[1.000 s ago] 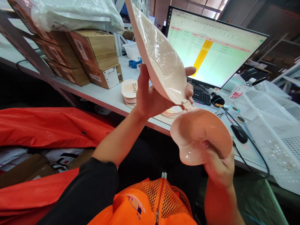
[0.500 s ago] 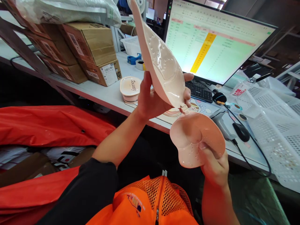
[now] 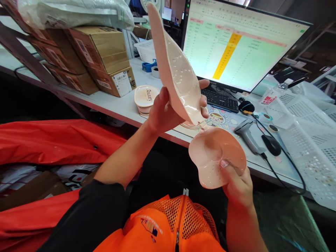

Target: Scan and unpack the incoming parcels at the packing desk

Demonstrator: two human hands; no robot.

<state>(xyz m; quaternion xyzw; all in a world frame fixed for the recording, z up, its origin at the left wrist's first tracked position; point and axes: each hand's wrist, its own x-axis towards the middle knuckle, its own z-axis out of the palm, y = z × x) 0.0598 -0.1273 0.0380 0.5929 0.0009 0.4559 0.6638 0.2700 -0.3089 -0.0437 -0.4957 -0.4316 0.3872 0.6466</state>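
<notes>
A glossy pinkish-beige stick-on bra (image 3: 207, 154) hangs in the air in front of the table, its two cups joined by a small clasp (image 3: 202, 125). My left hand (image 3: 166, 113) is wrapped under the upper cup, which stands tilted on edge with its shiny inner side facing right. The lower cup lies hollow side up, pinched by my right hand (image 3: 237, 185), thumb inside and fingers hidden beneath. Behind my left wrist, a round lidded case (image 3: 146, 96) marked "beauty" sits on the table (image 3: 115, 108).
Cardboard boxes (image 3: 105, 49) are stacked at the left under a plastic bag (image 3: 76, 14). A monitor (image 3: 244, 42), keyboard (image 3: 219, 99), barcode scanner (image 3: 246, 134) and mouse (image 3: 271, 145) are on the table. White baskets (image 3: 309, 154) stand at the right, and red fabric (image 3: 52, 140) lies lower left.
Both hands and the bra have shifted slightly left, and the upper cup is turned a little more edge-on. The grip of each hand is the same.
</notes>
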